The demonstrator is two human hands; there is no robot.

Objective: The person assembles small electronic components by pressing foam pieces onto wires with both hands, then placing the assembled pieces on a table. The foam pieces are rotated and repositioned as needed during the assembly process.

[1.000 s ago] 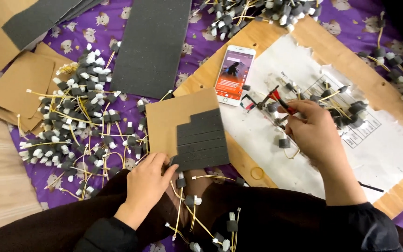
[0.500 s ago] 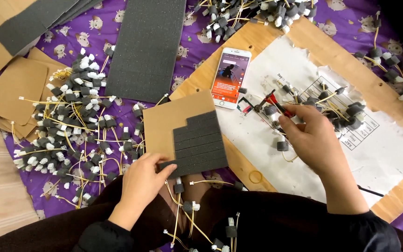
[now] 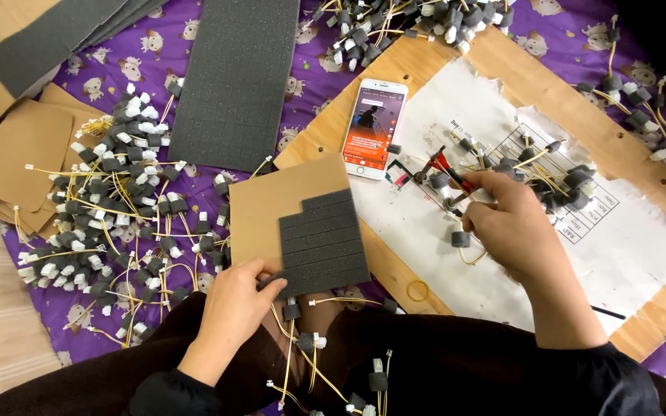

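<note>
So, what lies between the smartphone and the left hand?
In the head view, a brown cardboard sheet carrying dark grey foam strips lies between the smartphone and the left hand, whose fingers touch the foam's lower corner.

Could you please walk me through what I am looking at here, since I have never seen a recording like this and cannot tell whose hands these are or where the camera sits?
No machine is involved: a person works with bare hands, and the one camera sits on their head, looking down. The left hand pinches the lower corner of a cardboard sheet partly covered with dark foam strips. The right hand rests among thin yellow wires with small foam blocks, on a white paper diagram laid on a wooden board. A smartphone with a lit screen lies on the board. On the purple patterned cloth are a heap of similar wired pieces, a large foam sheet and spare cardboard.
</note>
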